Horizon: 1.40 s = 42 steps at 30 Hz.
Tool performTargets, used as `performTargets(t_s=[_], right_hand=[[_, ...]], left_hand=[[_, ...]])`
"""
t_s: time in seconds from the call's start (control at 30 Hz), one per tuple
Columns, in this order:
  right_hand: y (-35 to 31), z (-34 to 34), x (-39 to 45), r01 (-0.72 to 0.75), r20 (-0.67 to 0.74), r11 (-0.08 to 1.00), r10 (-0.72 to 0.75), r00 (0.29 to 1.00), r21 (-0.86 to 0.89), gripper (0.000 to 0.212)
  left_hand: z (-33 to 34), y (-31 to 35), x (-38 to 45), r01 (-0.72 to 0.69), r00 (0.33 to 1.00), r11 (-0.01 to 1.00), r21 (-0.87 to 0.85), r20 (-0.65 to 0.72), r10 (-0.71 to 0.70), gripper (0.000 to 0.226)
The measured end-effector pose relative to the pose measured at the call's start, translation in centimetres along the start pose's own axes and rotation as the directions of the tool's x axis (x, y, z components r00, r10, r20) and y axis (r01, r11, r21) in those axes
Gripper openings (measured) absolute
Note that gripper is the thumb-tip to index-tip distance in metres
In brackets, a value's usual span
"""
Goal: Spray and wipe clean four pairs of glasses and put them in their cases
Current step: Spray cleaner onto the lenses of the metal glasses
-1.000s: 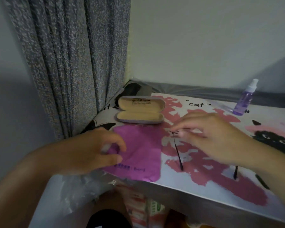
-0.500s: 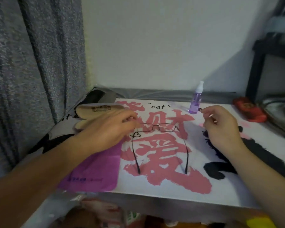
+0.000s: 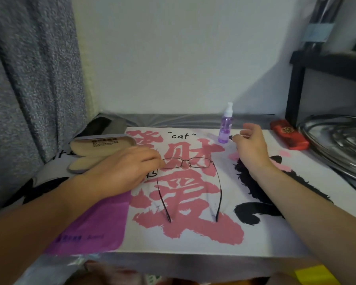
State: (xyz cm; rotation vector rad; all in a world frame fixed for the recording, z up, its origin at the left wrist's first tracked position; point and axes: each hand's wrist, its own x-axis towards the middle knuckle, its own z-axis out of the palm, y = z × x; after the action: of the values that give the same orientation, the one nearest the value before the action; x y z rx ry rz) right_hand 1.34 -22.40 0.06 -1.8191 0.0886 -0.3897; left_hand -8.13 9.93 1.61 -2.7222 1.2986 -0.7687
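Observation:
Thin dark-framed glasses (image 3: 188,162) lie on the printed mat with both arms unfolded toward me. My left hand (image 3: 125,169) pinches the frame at its left corner. My right hand (image 3: 252,145) hovers with loosely curled fingers just right of the purple spray bottle (image 3: 225,128), a small gap between them, and holds nothing. An open glasses case (image 3: 100,149) with a beige lining lies behind my left hand. A purple cleaning cloth (image 3: 97,225) lies flat under my left forearm.
A red glasses case (image 3: 289,134) sits at the back right beside stacked metal trays (image 3: 337,138). A black shelf frame (image 3: 296,83) stands at the right, a grey curtain (image 3: 33,79) at the left. A dark case (image 3: 103,125) lies behind the open one.
The view has swung right. My right hand left the glasses and moved up toward the spray bottle. My left hand came off the cloth and took the frame's left corner.

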Motion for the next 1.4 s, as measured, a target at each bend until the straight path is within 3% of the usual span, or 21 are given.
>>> performTargets(t_s=[0.1, 0.27, 0.47, 0.53, 0.6, 0.67, 0.77, 0.87, 1.07, 1.27, 1.4], right_hand=[[-0.3, 0.7, 1.6, 0.079, 0.035, 0.997, -0.078, 0.996, -0.011, 0.067], [-0.3, 1.5, 3.3, 0.072, 0.127, 0.995, -0.080, 0.989, 0.068, 0.069], [-0.4, 1.2, 2.4, 0.072, 0.114, 0.984, -0.092, 0.989, 0.165, 0.043], [-0.2, 0.4, 1.4, 0.014, 0.140, 0.970, -0.049, 0.989, 0.242, 0.042], [-0.6, -0.5, -0.1, -0.029, 0.140, 0.970, -0.005, 0.990, 0.240, 0.043], [-1.7, -1.6, -1.9, -0.061, 0.135, 0.944, 0.017, 0.991, 0.326, 0.043], [-4.4, -3.7, -5.7, -0.104, 0.192, 0.860, 0.007, 0.981, 0.499, 0.031], [-6.4, -5.5, -9.8, -0.112, 0.312, 0.860, -0.058, 0.948, 0.498, 0.031], [-8.2, -6.8, -16.6, -0.097, 0.380, 0.795, -0.175, 0.908, 0.598, 0.021], [-6.6, -7.4, -21.7, -0.169, 0.282, 0.824, 0.012, 0.959, 0.541, 0.031], [-5.9, -7.0, -25.2, -0.253, 0.303, 0.851, 0.117, 0.946, 0.460, 0.029]], left_hand=[[0.0, -0.1, 0.0, 0.019, 0.999, 0.999, -0.026, 0.026, -0.019, 0.045], [0.7, -0.5, 0.4, 0.093, 0.995, 0.991, -0.100, 0.037, -0.089, 0.031], [-0.7, 1.3, 0.7, 0.267, 0.953, 0.921, -0.284, -0.065, -0.297, 0.014], [-1.8, 2.9, 0.9, 0.391, 0.874, 0.819, -0.421, -0.109, -0.473, 0.012], [-3.0, 4.5, 0.9, 0.501, 0.732, 0.592, -0.631, -0.057, -0.679, 0.020], [-4.3, 6.1, 0.3, 0.488, 0.615, 0.357, -0.796, 0.024, -0.788, 0.024], [-6.2, 9.0, -1.3, 0.423, 0.501, 0.210, -0.881, 0.035, -0.865, 0.021], [-7.3, 11.8, -2.9, 0.364, 0.413, 0.199, -0.910, -0.034, -0.910, 0.033], [-6.8, 15.3, -5.4, 0.399, 0.349, 0.286, -0.871, -0.144, -0.926, 0.053], [-6.3, 17.5, -7.4, 0.424, 0.255, 0.345, -0.837, -0.256, -0.933, 0.036], [-5.8, 19.4, -8.5, 0.468, 0.245, 0.355, -0.810, -0.267, -0.932, 0.033]])
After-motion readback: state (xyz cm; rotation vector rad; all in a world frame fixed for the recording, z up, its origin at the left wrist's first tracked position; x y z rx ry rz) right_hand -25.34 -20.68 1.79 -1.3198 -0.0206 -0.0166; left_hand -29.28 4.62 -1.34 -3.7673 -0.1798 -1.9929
